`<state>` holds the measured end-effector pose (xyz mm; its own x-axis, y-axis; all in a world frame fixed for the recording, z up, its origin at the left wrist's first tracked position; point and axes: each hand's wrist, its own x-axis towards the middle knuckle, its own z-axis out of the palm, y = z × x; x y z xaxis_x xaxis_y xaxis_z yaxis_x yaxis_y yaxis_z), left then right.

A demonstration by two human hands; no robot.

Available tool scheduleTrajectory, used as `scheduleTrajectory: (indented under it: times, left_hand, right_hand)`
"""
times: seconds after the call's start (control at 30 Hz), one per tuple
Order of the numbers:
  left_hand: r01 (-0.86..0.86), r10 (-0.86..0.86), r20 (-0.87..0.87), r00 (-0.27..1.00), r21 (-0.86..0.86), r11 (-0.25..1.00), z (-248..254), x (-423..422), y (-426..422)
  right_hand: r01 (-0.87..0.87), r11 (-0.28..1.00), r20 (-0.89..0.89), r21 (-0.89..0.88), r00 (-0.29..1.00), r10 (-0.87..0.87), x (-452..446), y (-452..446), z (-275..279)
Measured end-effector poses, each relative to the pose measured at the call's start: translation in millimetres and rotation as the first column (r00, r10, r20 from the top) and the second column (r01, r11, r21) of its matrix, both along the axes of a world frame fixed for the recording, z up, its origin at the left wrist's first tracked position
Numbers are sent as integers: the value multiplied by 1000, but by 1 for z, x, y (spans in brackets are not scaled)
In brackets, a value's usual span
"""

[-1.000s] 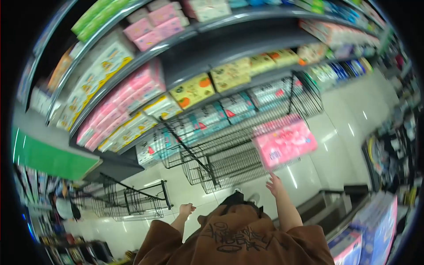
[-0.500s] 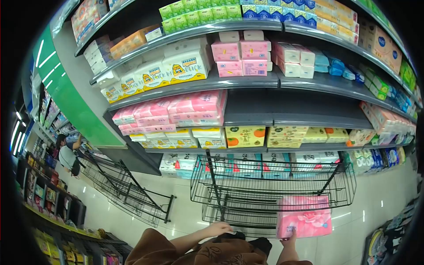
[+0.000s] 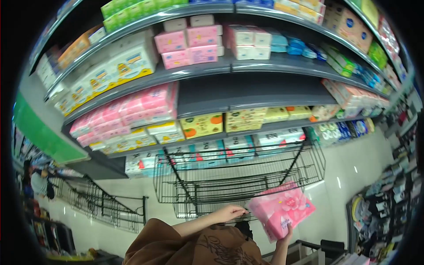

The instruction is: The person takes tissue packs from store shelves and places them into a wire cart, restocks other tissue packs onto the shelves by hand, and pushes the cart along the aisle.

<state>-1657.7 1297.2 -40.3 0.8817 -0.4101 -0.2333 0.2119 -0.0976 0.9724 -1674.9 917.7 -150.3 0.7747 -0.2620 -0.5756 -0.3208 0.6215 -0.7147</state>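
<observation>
My right hand grips a pink pack of tissues by its near lower edge, thumb on the printed front. The pack is tilted, with a large flower on its face, and its far edge overlaps the black wire rack in the view. Just left of the pack is my left hand, its fingers curled together and a small gap between them and the pack. I see nothing in that hand.
Ahead, shelves hold pink tissue packs, yellow packs and white packs along the bottom. Another wire rack stands at left, near a person. A stand with goods is at right, and a dark-framed bin edge lies below.
The view has swung to the right, so the shelves sit further left. The pink pack has turned from nearly straight to tilted. My left hand has come closer to it, its fingers more curled.
</observation>
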Motion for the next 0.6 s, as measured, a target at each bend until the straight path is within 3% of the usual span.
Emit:
scheduleTrajectory:
  times: [0.03, 0.1, 0.13, 0.2, 0.27, 0.37, 0.47, 0.5, 0.6]
  left_hand:
    - [-1, 0, 39, 999, 11, 1000, -8, 11, -5]
    - [-46, 40, 151, 988, 38, 998, -7, 27, -15]
    - [-12, 4, 208, 978, 39, 999, 1, 35, -17]
    - [47, -57, 307, 950, 38, 998, 11, 43, -17]
    - [3, 3, 270, 963, -22, 1000, -13, 44, -20]
    - [-118, 119, 4, 993, -78, 990, -33, 44, -25]
    - [-174, 169, -43, 985, -206, 963, -52, 49, -22]
    - [-168, 163, -42, 986, -195, 966, -44, 47, -17]
    - [-287, 321, -10, 947, -476, 831, -27, 38, -12]
  right_hand:
    - [36, 995, 61, 94, 997, -42, -20, -25, -12]
    - [90, 996, 119, 19, 989, -92, -58, -10, 57]
    - [171, 966, 108, -194, 982, -153, -70, 11, 113]
    - [235, 890, 140, -391, 971, -195, -98, 8, 141]
    - [117, 773, 9, -624, 990, -143, -116, 6, 200]
    - [137, 729, 66, -671, 990, -125, -130, -22, 232]
    - [134, 749, 154, -649, 987, -43, -113, -14, 279]
    - [99, 763, 153, -639, 988, 0, -109, -27, 271]
    - [62, 869, 322, -490, 940, 115, -60, 13, 289]
